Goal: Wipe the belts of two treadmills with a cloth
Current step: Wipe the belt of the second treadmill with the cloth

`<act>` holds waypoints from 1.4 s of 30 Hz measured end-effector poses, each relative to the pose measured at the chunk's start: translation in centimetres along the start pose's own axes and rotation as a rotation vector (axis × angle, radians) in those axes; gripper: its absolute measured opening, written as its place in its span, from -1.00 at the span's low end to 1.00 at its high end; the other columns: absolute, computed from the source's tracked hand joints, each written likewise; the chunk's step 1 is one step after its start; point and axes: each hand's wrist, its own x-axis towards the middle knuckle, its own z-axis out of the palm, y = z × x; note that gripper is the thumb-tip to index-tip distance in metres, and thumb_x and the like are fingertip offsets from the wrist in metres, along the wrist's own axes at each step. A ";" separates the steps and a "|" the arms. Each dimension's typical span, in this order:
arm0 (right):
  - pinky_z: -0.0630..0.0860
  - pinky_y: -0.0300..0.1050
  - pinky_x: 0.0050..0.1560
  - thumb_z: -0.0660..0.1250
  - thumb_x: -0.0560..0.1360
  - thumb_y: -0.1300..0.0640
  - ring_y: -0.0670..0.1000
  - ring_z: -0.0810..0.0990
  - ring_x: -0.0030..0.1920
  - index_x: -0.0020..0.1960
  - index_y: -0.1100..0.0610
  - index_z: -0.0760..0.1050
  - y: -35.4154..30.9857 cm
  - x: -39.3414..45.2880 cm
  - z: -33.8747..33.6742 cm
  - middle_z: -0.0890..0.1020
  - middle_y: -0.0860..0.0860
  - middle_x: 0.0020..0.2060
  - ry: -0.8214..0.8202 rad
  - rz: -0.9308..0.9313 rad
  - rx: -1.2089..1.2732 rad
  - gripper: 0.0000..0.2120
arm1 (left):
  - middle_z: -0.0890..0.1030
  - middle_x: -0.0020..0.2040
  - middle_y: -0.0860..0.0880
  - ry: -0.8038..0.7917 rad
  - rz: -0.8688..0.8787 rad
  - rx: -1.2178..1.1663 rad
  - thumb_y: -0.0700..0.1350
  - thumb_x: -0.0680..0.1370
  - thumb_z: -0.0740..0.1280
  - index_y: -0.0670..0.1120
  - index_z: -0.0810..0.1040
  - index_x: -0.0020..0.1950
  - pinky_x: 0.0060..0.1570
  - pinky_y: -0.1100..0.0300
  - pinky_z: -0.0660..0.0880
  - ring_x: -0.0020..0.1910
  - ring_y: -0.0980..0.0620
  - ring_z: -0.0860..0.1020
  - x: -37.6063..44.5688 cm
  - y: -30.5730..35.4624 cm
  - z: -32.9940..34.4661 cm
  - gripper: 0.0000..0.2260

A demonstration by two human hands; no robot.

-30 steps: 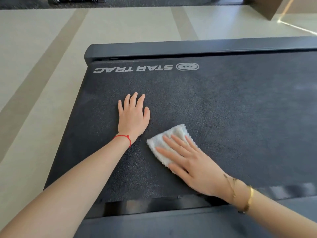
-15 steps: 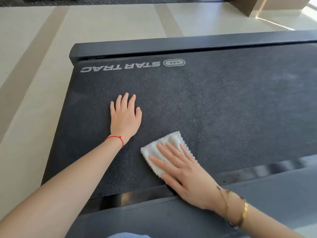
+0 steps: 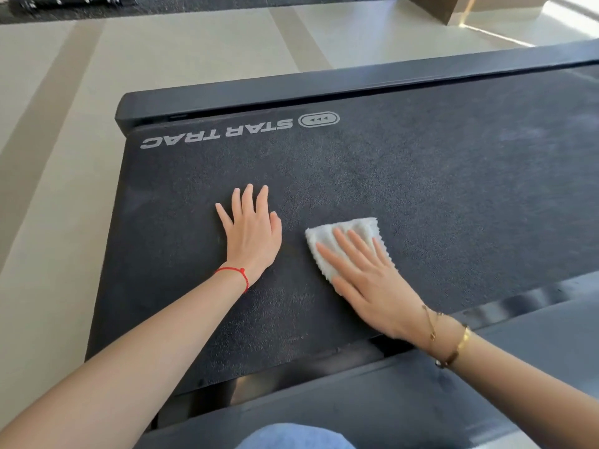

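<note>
A dark treadmill belt (image 3: 421,189) printed STAR TRAC fills the middle of the view. My left hand (image 3: 251,231) lies flat on the belt with straight fingers, a red string on its wrist. To its right a small white cloth (image 3: 353,230) lies folded on the belt. My right hand (image 3: 366,277) presses flat on the cloth with spread straight fingers, covering its near half; gold bracelets circle that wrist.
The treadmill's black side rail (image 3: 324,89) runs along the far edge, another dark rail (image 3: 324,367) along the near edge. Beige floor (image 3: 64,157) lies left and beyond. A dark mat with equipment (image 3: 71,1) sits at the top. Blue fabric (image 3: 295,437) shows at the bottom.
My right hand has slid the cloth away from the near rail, farther onto the belt. My left hand stays flat in about the same spot.
</note>
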 end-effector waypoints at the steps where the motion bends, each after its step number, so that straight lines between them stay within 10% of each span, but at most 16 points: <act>1: -0.39 -0.08 0.51 -0.11 0.67 -0.13 -0.05 -0.29 0.57 0.57 -0.22 -0.13 -0.5 -1.1 0.3 -0.14 -0.12 0.59 -0.021 -0.047 0.006 -0.51 | 0.09 0.60 -0.12 -0.003 0.008 -0.009 -0.03 0.67 0.06 -0.04 0.10 0.60 0.49 -0.31 -0.11 0.59 -0.13 -0.03 0.3 0.7 0.1 -0.51; 7: -0.22 -0.02 0.57 -0.08 0.68 -0.10 -0.09 -0.22 0.58 0.58 -0.20 -0.11 2.4 -1.7 -0.8 -0.11 -0.15 0.59 -0.056 -0.187 -0.015 -0.51 | 0.07 0.60 -0.12 0.001 0.018 -0.053 -0.03 0.67 0.05 -0.05 0.09 0.60 0.49 -0.31 -0.16 0.59 -0.13 -0.06 2.3 4.4 1.1 -0.52; 17: -0.25 0.07 0.55 -0.05 0.68 -0.07 0.05 -0.14 0.59 0.58 -0.16 -0.01 11.5 7.0 -3.4 -0.05 -0.04 0.60 0.036 0.106 0.022 -0.52 | 0.09 0.60 -0.06 0.039 -0.143 -0.067 -0.01 0.68 0.03 -0.04 0.13 0.59 0.49 -0.32 -0.17 0.59 -0.08 -0.04 3.8 7.1 2.7 -0.53; 26: -0.25 -0.01 0.56 -0.09 0.67 -0.12 -0.04 -0.13 0.59 0.58 -0.20 -0.01 13.5 6.6 -3.6 -0.01 -0.11 0.59 -0.011 -0.248 0.025 -0.53 | 0.10 0.61 -0.04 0.110 -0.156 0.043 0.02 0.67 0.00 -0.03 0.10 0.60 0.50 -0.30 -0.11 0.59 -0.07 -0.01 3.5 7.8 3.9 -0.51; 34: -0.26 0.13 0.53 -0.07 0.68 -0.08 0.10 -0.09 0.59 0.57 -0.15 0.07 16.0 18.9 -4.6 0.03 0.01 0.59 0.101 0.083 0.006 -0.54 | 0.15 0.59 -0.06 0.119 -0.166 0.090 0.03 0.65 0.02 -0.02 0.14 0.59 0.50 -0.30 -0.05 0.58 -0.09 0.05 3.8 8.2 3.9 -0.51; 42: -0.26 0.03 0.56 -0.04 0.67 -0.09 0.01 -0.11 0.59 0.57 -0.17 0.04 13.9 11.1 -3.2 0.01 -0.07 0.59 0.008 -0.288 0.046 -0.53 | 0.18 0.58 -0.06 0.120 -0.183 0.107 0.01 0.66 0.05 -0.03 0.17 0.58 0.50 -0.27 -0.04 0.58 -0.09 0.06 3.5 8.6 3.7 -0.52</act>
